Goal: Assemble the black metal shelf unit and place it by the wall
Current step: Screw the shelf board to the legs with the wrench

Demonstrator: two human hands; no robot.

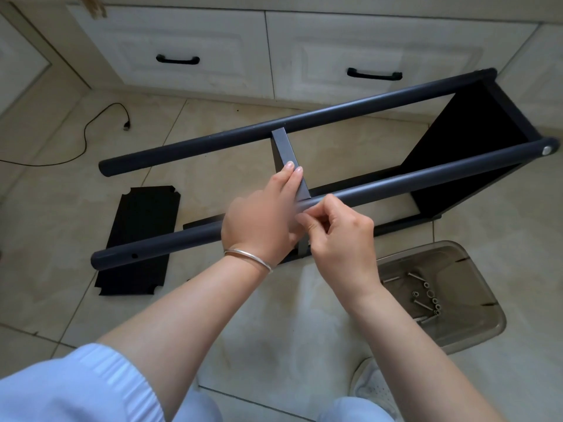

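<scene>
The black shelf frame lies on its side on the tiled floor. Its near tube (pixel 411 181) and far tube (pixel 304 117) run from lower left to upper right, joined at the right end by a fitted black shelf panel (pixel 469 138). A middle shelf panel (pixel 285 147) stands edge-up between the tubes. My left hand (pixel 262 220) holds this panel's edge, fingers laid along it beside the near tube. My right hand (pixel 338 239) pinches something small against the near tube; what it is stays hidden. A loose black shelf panel (pixel 140 239) lies flat at the left.
A clear plastic tray (pixel 475 330) holding several bolts and nuts (pixel 426 300) sits on the floor at the lower right. White cabinet drawers (pixel 213 50) with black handles line the back. A black cable (pixel 91 129) trails over the tiles at the left. My shoe (pixel 374 388) shows at the bottom.
</scene>
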